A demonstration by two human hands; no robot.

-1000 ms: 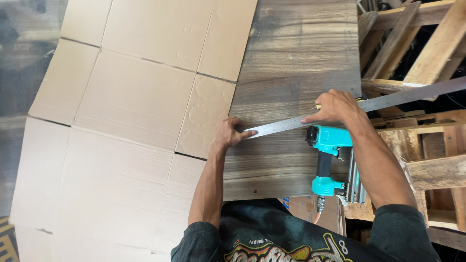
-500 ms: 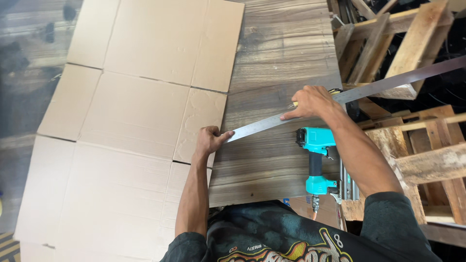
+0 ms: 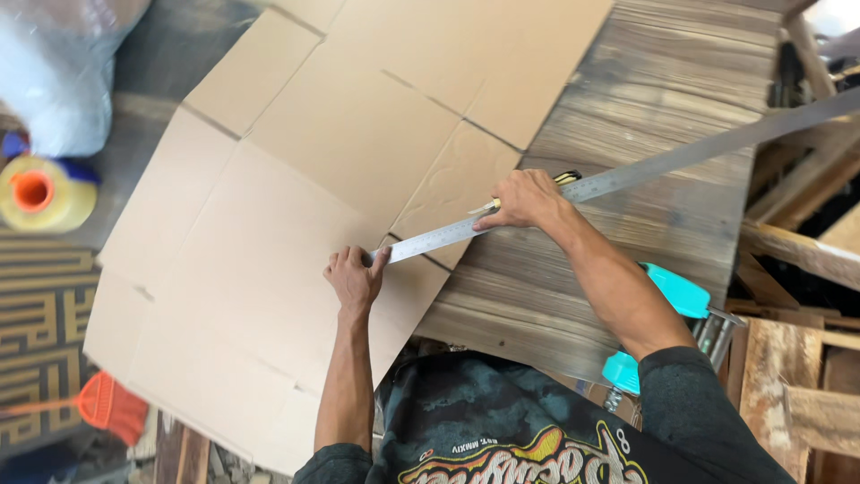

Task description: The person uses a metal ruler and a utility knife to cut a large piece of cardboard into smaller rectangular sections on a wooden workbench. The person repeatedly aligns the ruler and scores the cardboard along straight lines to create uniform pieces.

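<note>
A long steel ruler (image 3: 627, 179) lies slantwise across a flattened cardboard box (image 3: 296, 206) and a dark wooden panel (image 3: 654, 116). My left hand (image 3: 356, 278) presses its near end down on the cardboard with fingers spread. My right hand (image 3: 524, 199) rests on the ruler's middle at the cardboard's edge, fingers closed around a small yellow-and-black cutter or pen (image 3: 566, 177) whose tip pokes out beyond the knuckles.
A turquoise power tool (image 3: 676, 296) sits on the panel's right side under my right forearm. Wooden pallets (image 3: 806, 260) stand at the right. A yellow spool (image 3: 40, 193) and white bag (image 3: 54, 72) lie far left, an orange brush (image 3: 107, 408) lower left.
The ruler and both hands have shifted left, off the wooden panel onto the cardboard. The view has swung as well, bringing the spool and bag into sight.
</note>
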